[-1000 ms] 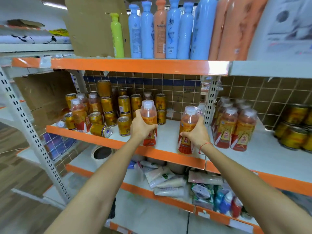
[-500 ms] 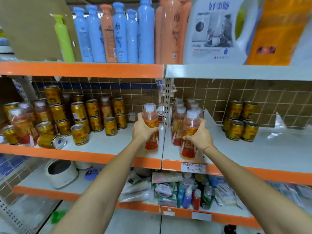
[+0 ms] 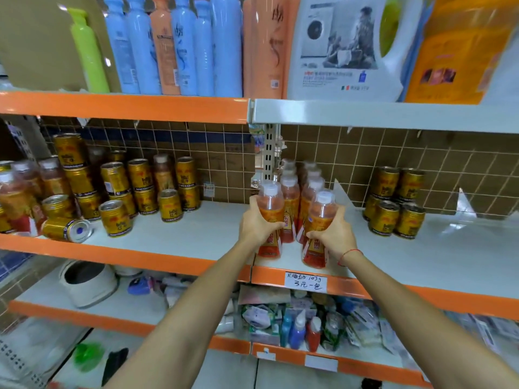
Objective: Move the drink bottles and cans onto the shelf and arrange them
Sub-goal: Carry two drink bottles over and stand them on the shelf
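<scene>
My left hand [image 3: 257, 224] grips an orange drink bottle with a white cap [image 3: 270, 204], and my right hand [image 3: 332, 234] grips a second one [image 3: 320, 213]. Both bottles stand upright at the front of the middle shelf [image 3: 407, 259], just right of the shelf divider. Directly behind them stand two rows of the same bottles [image 3: 297, 183]. Gold cans [image 3: 396, 200] are stacked in two layers to the right. On the left section more gold cans [image 3: 140, 189] and bottles [image 3: 19, 192] crowd together; one can [image 3: 66, 229] lies on its side.
Tall blue, orange and green bottles [image 3: 179, 46] and a white detergent jug [image 3: 345, 49] fill the top shelf. A handwritten price tag [image 3: 305, 283] hangs on the orange shelf edge. The lower shelf holds a white pot [image 3: 90, 282] and mixed packets.
Both hands carried their bottles to the right, from the left section across the divider to the front of the bottle rows. The view panned right with them.
</scene>
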### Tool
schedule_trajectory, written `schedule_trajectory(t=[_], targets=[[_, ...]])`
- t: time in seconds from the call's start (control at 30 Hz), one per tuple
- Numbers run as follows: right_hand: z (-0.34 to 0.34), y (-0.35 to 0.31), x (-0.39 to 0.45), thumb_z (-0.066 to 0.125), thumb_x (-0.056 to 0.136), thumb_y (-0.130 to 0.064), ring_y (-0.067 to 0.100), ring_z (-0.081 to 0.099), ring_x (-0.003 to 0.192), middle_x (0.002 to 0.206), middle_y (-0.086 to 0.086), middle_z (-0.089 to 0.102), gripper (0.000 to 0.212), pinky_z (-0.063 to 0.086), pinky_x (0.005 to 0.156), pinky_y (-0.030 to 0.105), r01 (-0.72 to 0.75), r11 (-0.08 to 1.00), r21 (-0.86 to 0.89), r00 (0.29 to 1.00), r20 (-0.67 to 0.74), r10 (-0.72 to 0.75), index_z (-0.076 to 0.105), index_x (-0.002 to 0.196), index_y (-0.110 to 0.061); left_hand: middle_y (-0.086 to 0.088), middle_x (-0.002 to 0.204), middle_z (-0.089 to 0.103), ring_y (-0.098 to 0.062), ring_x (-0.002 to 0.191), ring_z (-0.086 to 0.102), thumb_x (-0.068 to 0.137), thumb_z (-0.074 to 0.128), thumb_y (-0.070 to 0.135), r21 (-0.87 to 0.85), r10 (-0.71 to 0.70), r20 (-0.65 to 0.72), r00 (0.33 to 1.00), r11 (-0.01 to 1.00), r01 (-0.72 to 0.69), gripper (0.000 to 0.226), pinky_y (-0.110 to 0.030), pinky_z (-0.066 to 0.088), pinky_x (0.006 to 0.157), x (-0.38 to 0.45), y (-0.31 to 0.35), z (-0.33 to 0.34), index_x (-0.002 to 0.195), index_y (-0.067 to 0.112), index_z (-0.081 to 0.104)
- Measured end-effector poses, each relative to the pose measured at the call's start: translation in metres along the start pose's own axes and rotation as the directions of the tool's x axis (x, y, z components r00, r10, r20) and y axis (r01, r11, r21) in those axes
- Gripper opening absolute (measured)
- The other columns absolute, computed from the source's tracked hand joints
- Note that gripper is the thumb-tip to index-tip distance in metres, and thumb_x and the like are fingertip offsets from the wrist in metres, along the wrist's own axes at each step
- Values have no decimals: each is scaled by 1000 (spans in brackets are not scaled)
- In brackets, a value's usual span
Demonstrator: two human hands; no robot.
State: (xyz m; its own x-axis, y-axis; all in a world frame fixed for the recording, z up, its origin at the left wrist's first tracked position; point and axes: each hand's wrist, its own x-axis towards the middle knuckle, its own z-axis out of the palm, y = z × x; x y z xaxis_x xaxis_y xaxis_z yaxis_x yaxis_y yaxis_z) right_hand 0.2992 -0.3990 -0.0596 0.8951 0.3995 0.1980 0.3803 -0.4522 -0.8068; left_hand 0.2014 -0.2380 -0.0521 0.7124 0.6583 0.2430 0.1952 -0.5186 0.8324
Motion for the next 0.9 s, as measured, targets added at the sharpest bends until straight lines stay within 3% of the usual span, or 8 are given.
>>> schedule_trajectory(t=[0.4,0.53,0.67,0.9], targets=[[-5,7,-5,83,68,-16,24,52,119,135,4,48,95,47,97,42,35,991,128,996,77,-45,22,140,-27,-4,130,55,-23,117,54,65,87,28,-100,47,117,992,994,-35,91,-40,47,98,0,-11,14,136,21,30],[-5,13,-11,83,67,-15,26,51,121,134,6,49,94,46,99,43,1,995,100,992,129,-14,23,139,-23,-6,135,51,-22,122,51,66,86,19,-157,64,251,966,987,-24,97,-35,45,98,0,-13,5,141,20,24],[0,29,-19,83,67,-12,27,50,123,134,9,50,95,42,102,41,-50,999,20,982,182,46,22,141,-18,-5,134,50,-21,121,50,65,87,16,-143,21,326,945,989,27,106,-41,45,102,-7,-29,5,146,21,17],[17,50,-24,82,67,-13,25,55,116,127,6,56,91,44,101,40,-57,998,-6,988,146,58,25,138,-20,-8,137,50,-21,124,48,74,80,18,-98,7,305,952,995,24,90,-28,41,96,-15,-60,22,144,15,24]])
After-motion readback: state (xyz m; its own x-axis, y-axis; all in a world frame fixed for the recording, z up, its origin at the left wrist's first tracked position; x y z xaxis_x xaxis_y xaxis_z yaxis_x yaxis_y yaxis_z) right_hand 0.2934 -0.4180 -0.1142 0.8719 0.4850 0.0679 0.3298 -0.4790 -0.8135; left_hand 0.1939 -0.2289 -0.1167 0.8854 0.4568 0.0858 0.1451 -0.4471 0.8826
